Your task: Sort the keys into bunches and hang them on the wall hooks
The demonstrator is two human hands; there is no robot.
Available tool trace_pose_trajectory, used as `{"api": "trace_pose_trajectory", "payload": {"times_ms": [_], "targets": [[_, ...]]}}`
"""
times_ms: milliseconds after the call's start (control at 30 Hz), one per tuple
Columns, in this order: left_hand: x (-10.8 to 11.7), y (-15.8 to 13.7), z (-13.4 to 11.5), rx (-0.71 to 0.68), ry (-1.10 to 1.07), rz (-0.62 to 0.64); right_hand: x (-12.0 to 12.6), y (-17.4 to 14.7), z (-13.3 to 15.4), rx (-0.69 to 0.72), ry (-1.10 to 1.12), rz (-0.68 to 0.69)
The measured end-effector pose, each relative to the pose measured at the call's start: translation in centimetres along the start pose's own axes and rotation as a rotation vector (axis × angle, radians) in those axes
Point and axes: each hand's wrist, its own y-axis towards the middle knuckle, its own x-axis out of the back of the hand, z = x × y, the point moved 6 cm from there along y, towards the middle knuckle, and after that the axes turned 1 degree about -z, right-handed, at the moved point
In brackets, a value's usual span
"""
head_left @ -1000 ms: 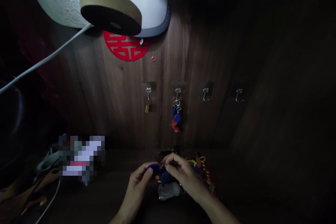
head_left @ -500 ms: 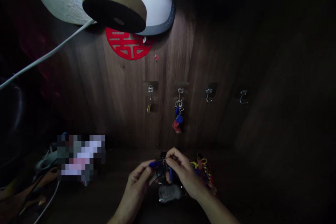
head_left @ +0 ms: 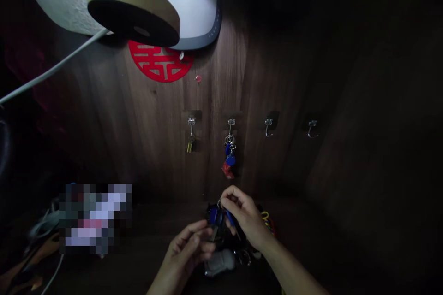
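Between the thumb and forefinger of my right hand point(head_left: 242, 209) is the ring of a bunch of keys point(head_left: 215, 215) with blue fobs, which dangles over the dark surface. My left hand point(head_left: 192, 244) is just left of and below the bunch, its fingers parted and near the hanging keys; nothing shows in its grasp. Below the hands lies a grey car key fob point(head_left: 219, 262) with a metal ring beside it. Colourful braided cords point(head_left: 266, 221) are partly hidden behind my right hand.
Four-hook row aside, several metal hooks point(head_left: 268, 126) line the wooden wall; one bears small yellowish keys point(head_left: 190, 144), another a bunch with blue and red tags point(head_left: 230, 160). A round lamp point(head_left: 133, 7), caps point(head_left: 194, 14) and a red paper cutout point(head_left: 161, 64) are above. Left is a blurred patch point(head_left: 95, 221).
My left hand has let go of the blue fob and opened. The bunch now hangs from my right hand, which has risen slightly. The view has shifted a little.
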Motion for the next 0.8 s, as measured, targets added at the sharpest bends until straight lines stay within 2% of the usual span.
{"api": "trace_pose_trajectory", "payload": {"times_ms": [167,467,567,800], "targets": [[0.2,0.3,0.8,0.009,0.059,0.01,1.7,1.3,1.7,0.082,-0.018,-0.049],[0.3,1.0,2.2,-0.021,0.42,0.144,4.2,3.9,6.2,0.222,-0.087,-0.207],[0.2,1.1,2.6,0.003,0.461,0.185,4.8,5.0,7.5,0.262,-0.066,-0.238],[0.2,1.1,2.7,-0.004,0.502,0.185,6.4,7.3,9.3,0.34,-0.025,-0.331]]}}
